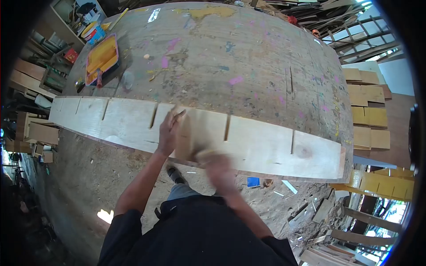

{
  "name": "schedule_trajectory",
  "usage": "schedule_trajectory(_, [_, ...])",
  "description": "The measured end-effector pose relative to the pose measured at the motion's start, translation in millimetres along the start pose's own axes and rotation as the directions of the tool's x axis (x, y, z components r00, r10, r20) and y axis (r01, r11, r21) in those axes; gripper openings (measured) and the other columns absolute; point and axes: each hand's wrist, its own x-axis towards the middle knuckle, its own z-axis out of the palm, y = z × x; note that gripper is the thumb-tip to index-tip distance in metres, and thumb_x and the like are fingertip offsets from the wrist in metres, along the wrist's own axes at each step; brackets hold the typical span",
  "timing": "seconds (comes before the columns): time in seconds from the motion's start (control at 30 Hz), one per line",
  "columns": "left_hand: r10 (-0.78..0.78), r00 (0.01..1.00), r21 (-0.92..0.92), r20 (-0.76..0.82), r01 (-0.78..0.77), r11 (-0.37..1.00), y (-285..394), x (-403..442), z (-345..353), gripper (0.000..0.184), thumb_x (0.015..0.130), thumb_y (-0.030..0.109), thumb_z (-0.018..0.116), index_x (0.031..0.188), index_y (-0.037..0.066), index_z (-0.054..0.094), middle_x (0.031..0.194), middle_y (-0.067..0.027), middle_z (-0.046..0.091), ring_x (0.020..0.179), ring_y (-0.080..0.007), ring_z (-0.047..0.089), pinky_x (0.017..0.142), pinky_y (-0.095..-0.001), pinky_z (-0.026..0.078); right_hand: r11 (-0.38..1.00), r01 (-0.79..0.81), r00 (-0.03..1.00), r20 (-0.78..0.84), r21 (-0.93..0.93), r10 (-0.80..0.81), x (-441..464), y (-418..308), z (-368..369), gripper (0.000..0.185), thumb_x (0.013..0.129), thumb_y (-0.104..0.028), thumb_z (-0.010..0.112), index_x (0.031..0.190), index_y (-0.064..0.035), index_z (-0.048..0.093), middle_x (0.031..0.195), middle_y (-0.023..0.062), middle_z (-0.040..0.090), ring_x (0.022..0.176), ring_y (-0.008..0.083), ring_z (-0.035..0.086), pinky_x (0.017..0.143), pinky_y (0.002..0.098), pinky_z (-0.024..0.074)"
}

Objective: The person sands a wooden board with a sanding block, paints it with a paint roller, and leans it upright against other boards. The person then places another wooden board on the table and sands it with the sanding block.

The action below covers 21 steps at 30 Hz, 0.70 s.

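Note:
My left hand (167,133) grips the edge of a small brown wooden board (183,135), its fingers bent over the top. This piece stands over a long pale plank (262,142) with several narrow slots cut from its far edge. My right hand (221,170), smeared by motion, is closed round what looks like a brush (203,153) with a dark, blurred end. That end is close beside the brown board; whether they touch cannot be made out. The plank lies along the near edge of a paint-stained table (199,66).
At the far left of the table are a paint tray (103,57) with yellow-brown liquid and a tub (93,33). Wooden boards (368,111) lie at the right. Scraps, including a blue piece (253,181), litter the floor.

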Motion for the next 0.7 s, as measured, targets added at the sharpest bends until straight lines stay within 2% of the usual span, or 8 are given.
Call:
schedule_trajectory(0.03, [-0.01, 0.998, -0.133, -0.06, 0.002, 0.991, 14.6, 3.2, -20.6, 0.05, 0.106, -0.003, 0.049, 0.156, -0.006, 0.044, 0.159, -0.0201, 0.052, 0.148, -0.0263, 0.051, 0.12, -0.0371, 0.042, 0.814, 0.179, 0.984, -0.114, 0.553, -0.139, 33.5, -39.2, -51.1, 0.035, 0.094, -0.016, 0.059, 0.127, -0.0039, 0.067, 0.117, 0.0151, 0.064, 0.11, 0.0298, 0.062, 0.096, 0.0462, 0.0509])
schedule_trajectory(0.07, [-0.026, 0.992, -0.268, -0.123, -0.008, 0.963, 20.5, 7.4, -41.5, 0.049, 0.107, -0.003, 0.049, 0.156, -0.007, 0.044, 0.158, -0.0199, 0.052, 0.148, -0.0241, 0.051, 0.118, -0.0352, 0.042, 0.767, 0.21, 0.977, -0.111, 0.607, -0.179, 38.9, -59.5, -55.7, 0.041, 0.096, -0.02, 0.061, 0.134, -0.0049, 0.063, 0.126, 0.0156, 0.064, 0.119, 0.0309, 0.061, 0.103, 0.0475, 0.0498])
schedule_trajectory(0.23, [0.127, 0.989, 0.409, -0.079, -0.084, 0.909, -15.4, -22.3, -230.3, 0.053, 0.106, 0.004, 0.054, 0.157, -0.002, 0.044, 0.158, -0.0179, 0.054, 0.151, -0.0342, 0.047, 0.126, -0.0431, 0.032, 0.872, -0.466, 0.835, -0.253, 0.148, 0.489, -36.0, 116.1, 41.0, 0.048, 0.11, -0.026, 0.052, 0.153, -0.0037, 0.047, 0.144, 0.0147, 0.06, 0.131, 0.0311, 0.057, 0.113, 0.0476, 0.045])
schedule_trajectory(0.3, [0.17, 0.985, 0.822, -0.042, -0.063, 0.566, -60.8, -34.0, -280.1, 0.057, 0.101, 0.01, 0.061, 0.156, -0.001, 0.047, 0.161, -0.0175, 0.051, 0.156, -0.0397, 0.037, 0.131, -0.0506, 0.022, 0.744, -0.668, 0.739, -0.125, -0.014, 0.662, -39.6, 146.0, 61.3, 0.05, 0.112, -0.025, 0.048, 0.157, -0.0047, 0.044, 0.145, 0.0142, 0.059, 0.128, 0.0302, 0.057, 0.112, 0.0461, 0.0451])
schedule_trajectory(0.43, [0.147, 0.988, 0.834, 0.037, -0.111, 0.54, -73.7, -37.1, -309.5, 0.061, 0.099, 0.02, 0.063, 0.155, 0.0, 0.048, 0.165, -0.0165, 0.046, 0.158, -0.0413, 0.031, 0.131, -0.0548, 0.019, 0.965, -0.223, 0.936, -0.247, 0.135, 0.251, 91.4, -81.1, 28.8, 0.053, 0.101, -0.025, 0.061, 0.149, -0.0058, 0.05, 0.142, 0.0179, 0.058, 0.125, 0.0362, 0.057, 0.109, 0.0531, 0.0442])
schedule_trajectory(0.53, [0.023, 0.998, 0.79, 0.066, -0.066, 0.61, -70.7, -31.4, -324.2, 0.061, 0.099, 0.021, 0.062, 0.156, 0.002, 0.048, 0.167, -0.0156, 0.043, 0.159, -0.0403, 0.03, 0.131, -0.0549, 0.019, 0.797, 0.113, 0.971, 0.104, 0.593, -0.215, 158.9, -199.5, -59.6, 0.058, 0.092, -0.023, 0.072, 0.145, -0.0101, 0.055, 0.143, 0.0217, 0.056, 0.128, 0.0426, 0.055, 0.112, 0.0579, 0.0423])
schedule_trajectory(0.63, [0.013, 0.997, 0.792, 0.081, -0.072, 0.607, -56.0, -41.0, -337.7, 0.06, 0.101, 0.023, 0.059, 0.158, 0.008, 0.048, 0.169, -0.0118, 0.041, 0.162, -0.0364, 0.025, 0.132, -0.0541, 0.016, 0.978, 0.15, 0.976, -0.176, 0.143, -0.124, 151.2, -116.1, -9.7, 0.038, 0.095, -0.014, 0.068, 0.133, -0.0098, 0.066, 0.137, 0.0177, 0.061, 0.125, 0.034, 0.059, 0.108, 0.0504, 0.0483])
schedule_trajectory(0.7, [0.036, 0.994, 0.822, 0.106, -0.108, 0.559, -54.6, -44.5, -340.0, 0.058, 0.102, 0.023, 0.058, 0.158, 0.01, 0.048, 0.17, -0.0106, 0.041, 0.162, -0.0348, 0.024, 0.133, -0.0538, 0.014, 0.827, -0.212, 0.883, -0.261, 0.521, 0.391, 122.3, 18.8, 62.6, 0.023, 0.103, -0.019, 0.064, 0.124, -0.0085, 0.069, 0.116, 0.0141, 0.068, 0.105, 0.0274, 0.063, 0.089, 0.0433, 0.0516])
